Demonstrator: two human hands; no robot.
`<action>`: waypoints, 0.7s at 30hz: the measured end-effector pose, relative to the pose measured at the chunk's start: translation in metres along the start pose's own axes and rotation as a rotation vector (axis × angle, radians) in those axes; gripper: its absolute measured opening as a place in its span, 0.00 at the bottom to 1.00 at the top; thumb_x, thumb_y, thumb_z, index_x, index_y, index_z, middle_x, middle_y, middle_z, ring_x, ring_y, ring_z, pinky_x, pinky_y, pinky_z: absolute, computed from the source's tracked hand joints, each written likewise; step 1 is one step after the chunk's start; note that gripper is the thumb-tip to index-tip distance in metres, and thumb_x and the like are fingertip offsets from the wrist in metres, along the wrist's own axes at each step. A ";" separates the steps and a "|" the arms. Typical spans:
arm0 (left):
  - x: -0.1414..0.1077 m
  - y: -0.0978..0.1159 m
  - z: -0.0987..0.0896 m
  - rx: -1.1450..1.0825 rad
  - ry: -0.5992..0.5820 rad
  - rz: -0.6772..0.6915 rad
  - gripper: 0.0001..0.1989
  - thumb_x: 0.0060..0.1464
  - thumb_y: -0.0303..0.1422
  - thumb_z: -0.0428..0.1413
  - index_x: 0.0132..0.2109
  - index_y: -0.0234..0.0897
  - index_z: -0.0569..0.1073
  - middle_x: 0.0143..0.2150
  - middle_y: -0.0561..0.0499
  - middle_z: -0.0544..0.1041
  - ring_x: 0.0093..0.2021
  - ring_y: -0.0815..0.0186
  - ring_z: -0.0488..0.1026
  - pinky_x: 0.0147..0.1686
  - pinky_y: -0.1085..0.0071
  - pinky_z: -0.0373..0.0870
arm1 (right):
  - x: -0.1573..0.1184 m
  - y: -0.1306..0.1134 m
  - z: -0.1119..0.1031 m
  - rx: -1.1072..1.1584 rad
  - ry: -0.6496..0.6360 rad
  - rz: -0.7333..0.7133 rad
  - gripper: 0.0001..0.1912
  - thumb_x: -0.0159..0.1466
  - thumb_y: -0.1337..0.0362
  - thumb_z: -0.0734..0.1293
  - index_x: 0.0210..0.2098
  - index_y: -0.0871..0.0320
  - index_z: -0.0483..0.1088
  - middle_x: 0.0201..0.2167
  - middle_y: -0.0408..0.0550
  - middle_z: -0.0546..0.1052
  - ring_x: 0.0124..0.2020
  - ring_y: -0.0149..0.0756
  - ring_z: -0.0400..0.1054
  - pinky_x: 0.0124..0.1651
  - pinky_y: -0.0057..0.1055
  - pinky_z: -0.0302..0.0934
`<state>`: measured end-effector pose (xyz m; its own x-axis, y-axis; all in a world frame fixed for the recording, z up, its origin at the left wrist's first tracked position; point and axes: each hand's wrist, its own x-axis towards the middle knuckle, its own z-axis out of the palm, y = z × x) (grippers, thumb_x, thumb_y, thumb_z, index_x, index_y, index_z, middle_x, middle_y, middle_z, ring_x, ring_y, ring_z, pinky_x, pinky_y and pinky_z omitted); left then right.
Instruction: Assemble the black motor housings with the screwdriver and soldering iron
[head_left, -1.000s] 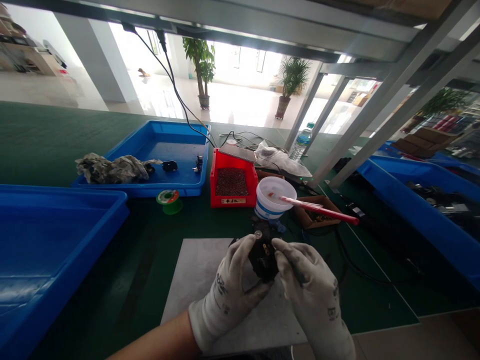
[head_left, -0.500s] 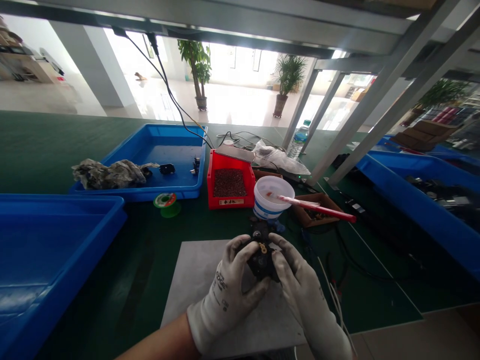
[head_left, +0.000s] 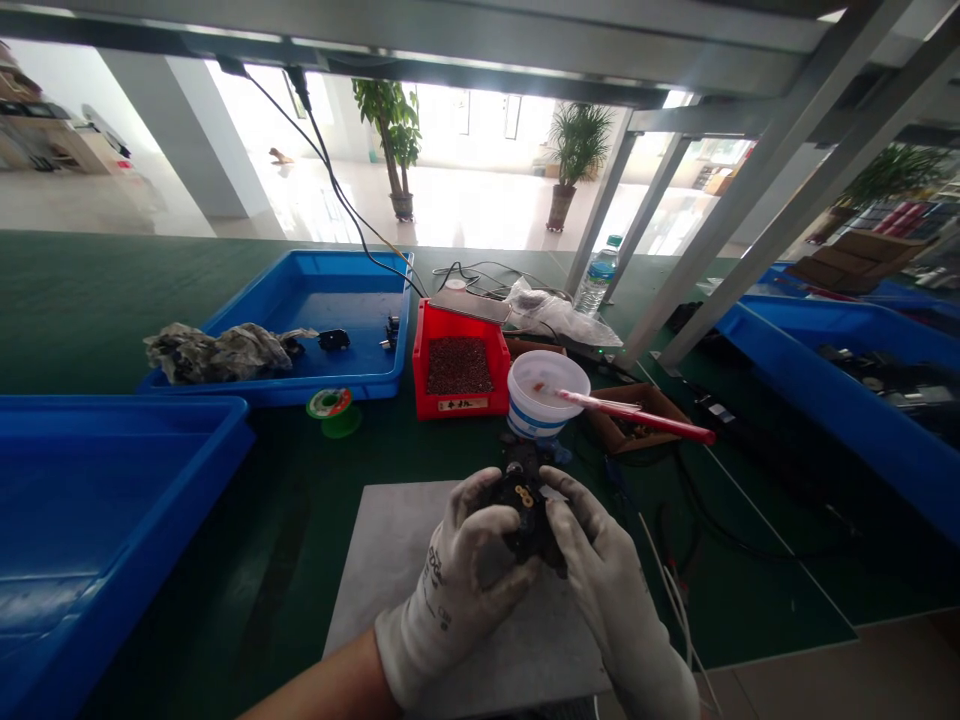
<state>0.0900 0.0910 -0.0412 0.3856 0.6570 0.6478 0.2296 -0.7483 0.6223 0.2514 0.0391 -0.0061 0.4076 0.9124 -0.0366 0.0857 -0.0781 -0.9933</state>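
A small black plastic part (head_left: 527,518) is being held up between both gloved hands, with the left hand (head_left: 457,580) and the right hand (head_left: 600,570) gripping its sides. Its face is tilting upward, showing a small brass contact (head_left: 524,496), and it is hanging just above a pale grey mat (head_left: 390,560).

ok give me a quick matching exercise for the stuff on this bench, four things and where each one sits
Things
1. crumpled grey rag
2. green-and-white reel
3. dark granules
4. black plastic part

Places
a. held between the left hand and right hand
b. inside the red bin
c. in the blue tray
d. on the green mat, in front of the tray

Pairs: 1-c, 2-d, 3-b, 4-a
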 end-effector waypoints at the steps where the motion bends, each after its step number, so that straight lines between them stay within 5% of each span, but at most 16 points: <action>1: 0.000 0.000 -0.001 0.011 -0.003 0.013 0.13 0.61 0.29 0.62 0.50 0.43 0.70 0.63 0.40 0.66 0.62 0.52 0.72 0.54 0.54 0.81 | 0.000 -0.002 0.000 0.016 -0.009 0.009 0.25 0.68 0.46 0.69 0.56 0.55 0.77 0.55 0.56 0.82 0.56 0.50 0.77 0.58 0.41 0.74; 21: 0.004 0.000 -0.005 0.122 -0.017 0.091 0.03 0.66 0.31 0.58 0.46 0.43 0.74 0.65 0.41 0.62 0.60 0.53 0.72 0.50 0.58 0.83 | -0.001 -0.007 -0.005 -0.112 -0.084 -0.011 0.27 0.70 0.41 0.63 0.50 0.56 0.79 0.50 0.57 0.83 0.54 0.50 0.77 0.57 0.40 0.72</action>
<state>0.0868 0.0939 -0.0363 0.4250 0.5853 0.6905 0.2996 -0.8108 0.5028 0.2548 0.0372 0.0017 0.3290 0.9435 -0.0400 0.1922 -0.1084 -0.9753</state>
